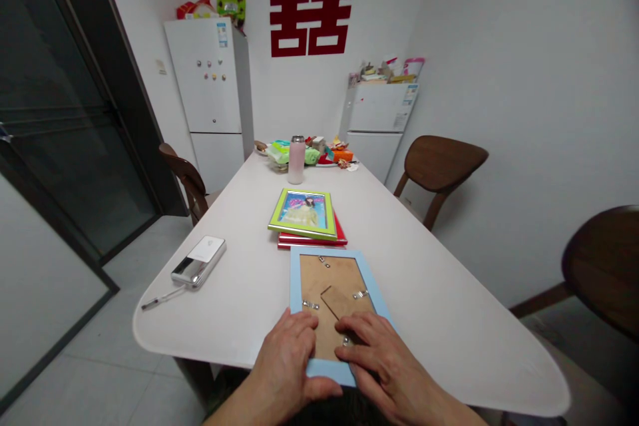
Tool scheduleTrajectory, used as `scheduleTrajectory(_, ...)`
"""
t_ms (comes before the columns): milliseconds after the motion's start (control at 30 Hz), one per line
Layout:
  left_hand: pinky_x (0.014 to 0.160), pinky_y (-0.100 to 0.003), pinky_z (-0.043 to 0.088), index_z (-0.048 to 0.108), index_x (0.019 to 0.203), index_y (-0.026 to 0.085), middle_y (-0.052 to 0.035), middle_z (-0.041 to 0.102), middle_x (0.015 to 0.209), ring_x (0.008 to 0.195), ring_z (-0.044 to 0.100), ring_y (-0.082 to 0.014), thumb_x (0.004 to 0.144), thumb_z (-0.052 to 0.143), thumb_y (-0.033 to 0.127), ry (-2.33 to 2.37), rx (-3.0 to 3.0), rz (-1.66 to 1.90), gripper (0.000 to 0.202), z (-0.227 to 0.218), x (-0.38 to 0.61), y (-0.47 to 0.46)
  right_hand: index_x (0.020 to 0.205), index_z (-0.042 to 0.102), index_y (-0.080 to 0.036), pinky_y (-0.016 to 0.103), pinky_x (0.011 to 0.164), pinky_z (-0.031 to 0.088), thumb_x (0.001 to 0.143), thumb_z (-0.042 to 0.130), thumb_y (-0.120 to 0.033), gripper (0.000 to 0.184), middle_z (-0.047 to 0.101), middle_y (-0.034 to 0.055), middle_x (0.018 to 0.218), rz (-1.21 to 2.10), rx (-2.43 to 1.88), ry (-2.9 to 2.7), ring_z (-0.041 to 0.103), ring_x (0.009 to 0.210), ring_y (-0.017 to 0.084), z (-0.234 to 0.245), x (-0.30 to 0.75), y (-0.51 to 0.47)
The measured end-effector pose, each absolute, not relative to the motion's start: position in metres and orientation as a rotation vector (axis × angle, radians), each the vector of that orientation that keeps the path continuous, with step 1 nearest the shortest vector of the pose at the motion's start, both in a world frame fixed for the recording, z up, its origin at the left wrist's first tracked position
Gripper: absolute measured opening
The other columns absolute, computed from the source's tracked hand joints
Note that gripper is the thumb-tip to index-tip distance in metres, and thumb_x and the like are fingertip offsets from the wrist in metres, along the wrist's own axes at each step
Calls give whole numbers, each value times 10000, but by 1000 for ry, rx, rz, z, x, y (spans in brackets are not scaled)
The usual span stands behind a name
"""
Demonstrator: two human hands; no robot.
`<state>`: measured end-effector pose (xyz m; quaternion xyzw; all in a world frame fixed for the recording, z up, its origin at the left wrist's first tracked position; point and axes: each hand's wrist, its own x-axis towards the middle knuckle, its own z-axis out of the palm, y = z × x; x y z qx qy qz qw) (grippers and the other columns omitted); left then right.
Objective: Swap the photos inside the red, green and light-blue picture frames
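Note:
A light blue picture frame (pixel 295 279) lies back side up at the near edge of the white table (pixel 239 319). Its brown backing board (pixel 324 339) carries several small metal clips and a thin bent support wire (pixel 329 303). My left hand (pixel 284 356) holds the near left corner, fingers over the backing and thumb along the bottom edge. On the near right side, my right hand (pixel 382 359) presses on the frame, its fingertips on either side of the lowest metal clip (pixel 346 341). The fingers partly cover that clip.
Beyond it, a green picture frame (pixel 329 216) rests on red frames (pixel 341 229). A pink bottle (pixel 296 163) stands farther back before piled snack packets (pixel 309 156). A power bank (pixel 200 263) with a strap lies left. Wooden chairs (pixel 439 163) flank the table.

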<state>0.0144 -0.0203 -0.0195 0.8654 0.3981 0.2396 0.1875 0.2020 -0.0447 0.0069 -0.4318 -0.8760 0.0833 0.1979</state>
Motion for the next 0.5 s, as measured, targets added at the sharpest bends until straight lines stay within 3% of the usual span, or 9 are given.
scheduleTrajectory(233,943,-529,234,538,797,168,-136,540,1110,1062,456,-288,459,736,451,1166,2526,582,483,-11,22,-26,995,580,-240,363,834,393,731,446,-186,301,541,69,1050,383,-1269,-2197,473,979,189,-1,215,-43)
scheduleTrajectory(400,928,-548,261,497,862,165,-145,530,1122,1068,453,-286,590,669,223,1094,2644,569,327,-11,28,-33,966,598,-199,364,855,382,695,498,-328,316,555,82,1062,592,-1518,-1427,494,983,214,-16,241,-44)
scheduleTrajectory(500,889,-565,304,473,844,184,-133,559,1066,1015,497,-286,650,607,207,1016,2659,727,237,-3,27,-35,997,566,-188,333,801,414,684,519,-390,376,583,72,1032,852,-1460,-901,526,937,212,-16,242,-55)
